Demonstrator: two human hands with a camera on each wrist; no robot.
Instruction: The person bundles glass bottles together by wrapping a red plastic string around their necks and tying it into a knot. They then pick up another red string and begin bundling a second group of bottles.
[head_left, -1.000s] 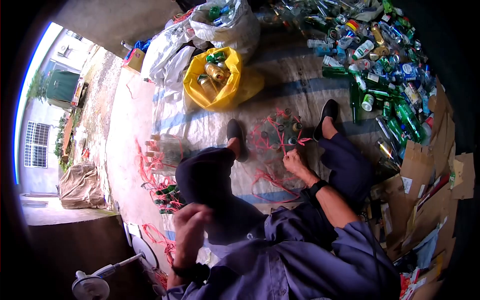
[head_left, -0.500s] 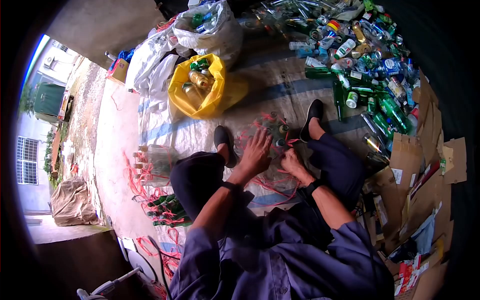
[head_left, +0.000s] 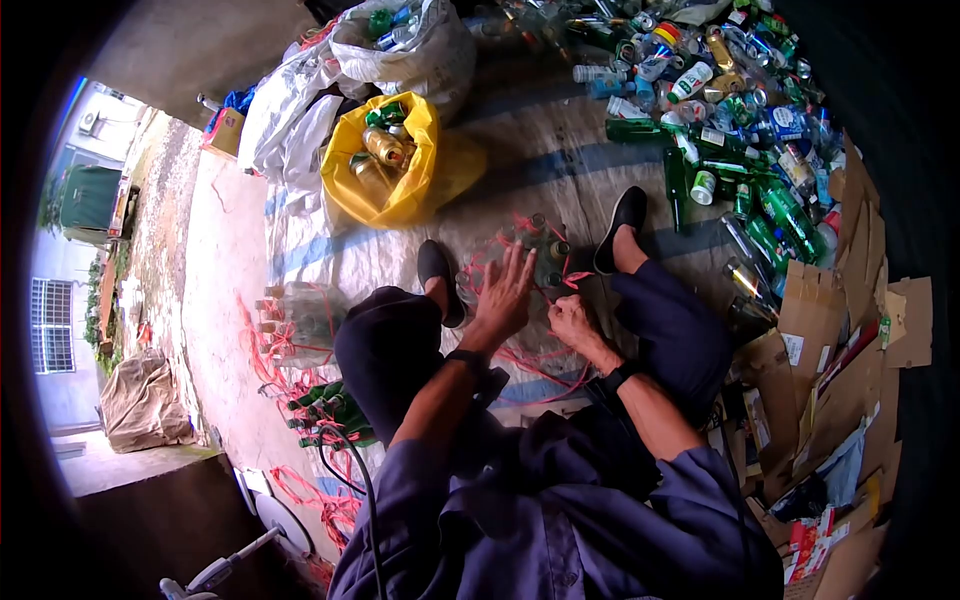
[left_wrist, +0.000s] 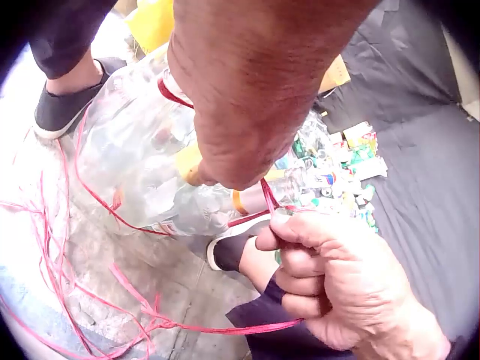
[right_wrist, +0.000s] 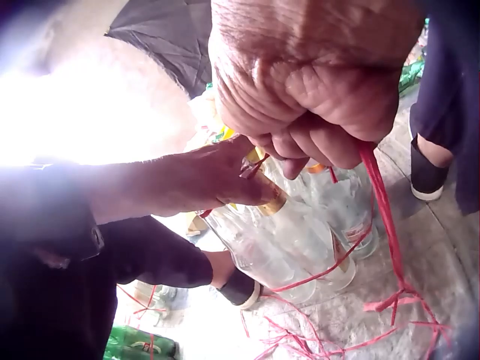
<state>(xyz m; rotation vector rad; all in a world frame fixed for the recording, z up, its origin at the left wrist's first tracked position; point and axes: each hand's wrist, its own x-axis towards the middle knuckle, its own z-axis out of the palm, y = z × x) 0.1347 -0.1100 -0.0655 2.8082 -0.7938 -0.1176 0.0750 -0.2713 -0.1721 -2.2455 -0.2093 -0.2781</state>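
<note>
Between the feet stands a bundle of clear glass bottles (left_wrist: 142, 142), tied round with pink plastic string (right_wrist: 322, 279). My left hand (head_left: 507, 295) rests over the bottle tops with its fingers extended and spread. In the right wrist view, the left hand's fingers (right_wrist: 225, 172) lie right at the bottle necks. My right hand (head_left: 578, 325) is at the near right side of the bundle. Its fingers curl round and pinch the pink string, which runs taut to the bottles in the left wrist view; a loose length trails below the fist (left_wrist: 345, 277).
Tied clear bottles (head_left: 300, 325) and green bottles (head_left: 335, 412) lie beside the left leg. Ahead stand a yellow bag (head_left: 425, 160) of cans and a white sack (head_left: 440, 60). Loose bottles and cans (head_left: 730, 150) pile at far right, above cardboard (head_left: 810, 320).
The left hand has swung from beside the left knee forward onto the bottle bundle. The right hand keeps its grip on the string at the bundle's near side. The head view has shifted slightly.
</note>
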